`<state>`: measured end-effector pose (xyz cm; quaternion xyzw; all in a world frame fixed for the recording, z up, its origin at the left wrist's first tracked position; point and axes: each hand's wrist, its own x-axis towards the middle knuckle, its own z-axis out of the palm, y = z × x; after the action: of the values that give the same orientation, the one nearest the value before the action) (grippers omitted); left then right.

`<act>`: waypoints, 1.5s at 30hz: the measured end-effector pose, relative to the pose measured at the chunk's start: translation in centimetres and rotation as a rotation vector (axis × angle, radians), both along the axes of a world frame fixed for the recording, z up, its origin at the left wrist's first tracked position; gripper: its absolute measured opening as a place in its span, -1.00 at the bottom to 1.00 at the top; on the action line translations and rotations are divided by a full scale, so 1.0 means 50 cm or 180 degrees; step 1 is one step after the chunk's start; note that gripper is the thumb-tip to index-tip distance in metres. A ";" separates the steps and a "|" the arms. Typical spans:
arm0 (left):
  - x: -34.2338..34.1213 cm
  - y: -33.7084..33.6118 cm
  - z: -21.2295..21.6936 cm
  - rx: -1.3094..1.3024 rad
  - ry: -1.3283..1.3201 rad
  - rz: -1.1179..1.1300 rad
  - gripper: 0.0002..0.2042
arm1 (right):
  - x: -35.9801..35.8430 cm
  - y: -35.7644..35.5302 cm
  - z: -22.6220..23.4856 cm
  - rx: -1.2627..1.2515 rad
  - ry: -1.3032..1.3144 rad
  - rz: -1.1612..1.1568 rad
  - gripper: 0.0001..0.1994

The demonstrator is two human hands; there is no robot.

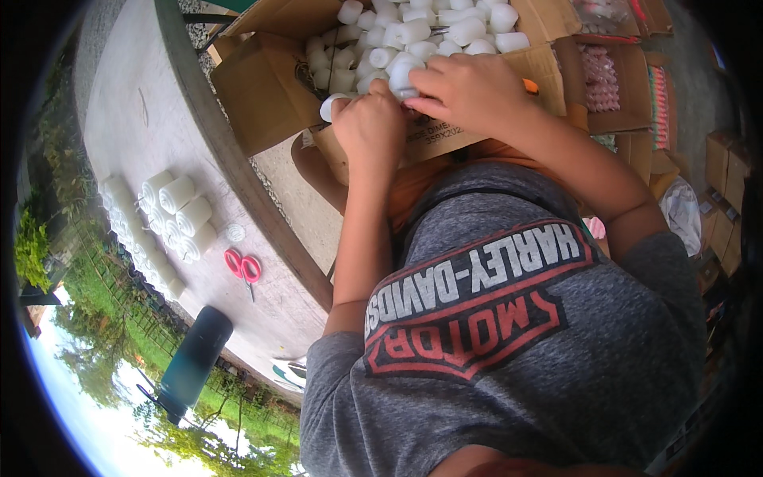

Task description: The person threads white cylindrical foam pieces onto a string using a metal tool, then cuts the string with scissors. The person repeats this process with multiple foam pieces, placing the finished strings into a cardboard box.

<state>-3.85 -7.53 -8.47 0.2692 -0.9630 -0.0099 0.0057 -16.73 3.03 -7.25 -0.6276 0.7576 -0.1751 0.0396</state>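
Both my hands meet over the near rim of an open cardboard box (254,95) heaped with short white candles (469,32). My right hand (473,87) is closed, thumb and fingers around the lower end of a white candle (404,71). My left hand (369,123) is curled, its fingertips pinched against the same candle from the other side. Another white candle (334,106) pokes out beside the left hand's outer edge; whether that hand touches it is hidden. The candle's underside is covered by my fingers.
Left of me, a curved grey table (135,95) bears rows of white candles (176,215), pink-handled scissors (242,266), a small round disc (235,232) and a dark elongated object (195,358). At right stand cardboard boxes (636,87) with pink wrapped goods (600,75).
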 end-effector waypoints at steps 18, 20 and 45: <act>0.007 -0.013 0.002 0.0518 0.0715 0.0681 -0.50 | 0.004 -0.020 0.015 -0.0473 -0.0286 -0.0657 -0.53; 0.005 -0.012 0.004 0.0585 0.0818 0.0686 -0.50 | 0.005 -0.024 0.019 -0.0496 -0.0239 -0.0662 -0.52; 0.015 -0.009 -0.013 0.0410 0.0690 0.0363 -0.62 | 0.014 0.001 0.024 -0.0277 -0.0160 -0.0284 -0.61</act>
<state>-3.10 -7.98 -9.10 0.3206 -0.9373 -0.1004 0.0930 -16.04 3.07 -6.07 -0.5897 0.7752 -0.2252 0.0235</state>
